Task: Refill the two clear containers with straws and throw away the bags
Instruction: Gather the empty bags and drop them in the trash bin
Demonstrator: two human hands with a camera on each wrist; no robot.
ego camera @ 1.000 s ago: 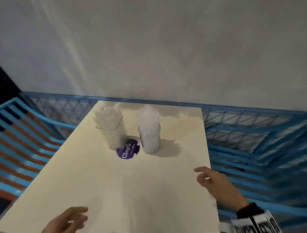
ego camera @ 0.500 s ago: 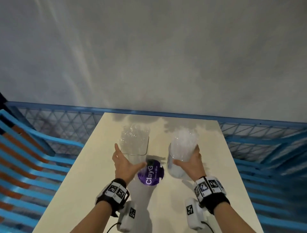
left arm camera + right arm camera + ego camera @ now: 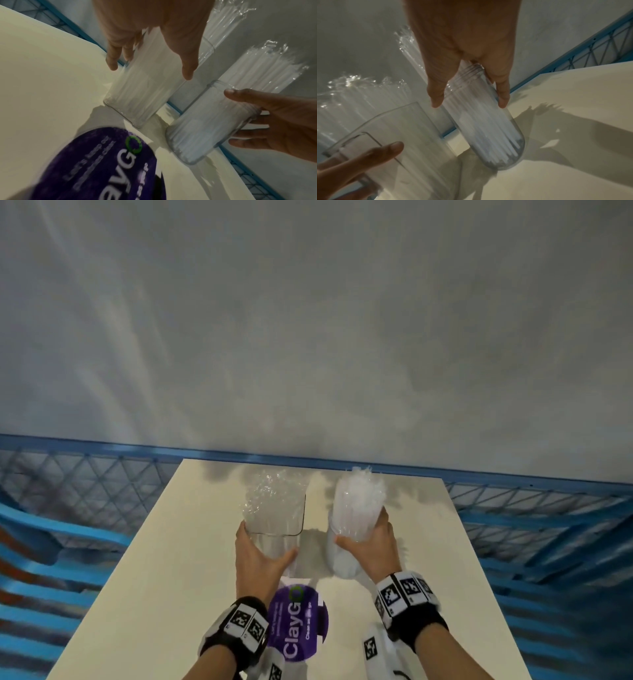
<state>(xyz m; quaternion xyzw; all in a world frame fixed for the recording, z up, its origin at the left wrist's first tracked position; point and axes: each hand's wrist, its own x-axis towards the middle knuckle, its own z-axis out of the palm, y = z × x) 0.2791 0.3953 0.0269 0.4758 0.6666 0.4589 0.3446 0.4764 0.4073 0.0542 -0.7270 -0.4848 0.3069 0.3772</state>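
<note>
The purple sticker [image 3: 297,623] on the table [image 3: 144,577] is partly covered by the left wrist strap in the head view, and its small print is blurred past reading; the left wrist view crops it at the bottom edge. Both forearms run off the lower edge of the head view. The left hand [image 3: 261,559] hides the near wall of the square container [image 3: 274,529], and the right hand [image 3: 368,546] covers part of the round container [image 3: 344,556]. Individual straws [image 3: 358,496] blur into a white mass. In the right wrist view the square container is cut off at the left edge.
</note>
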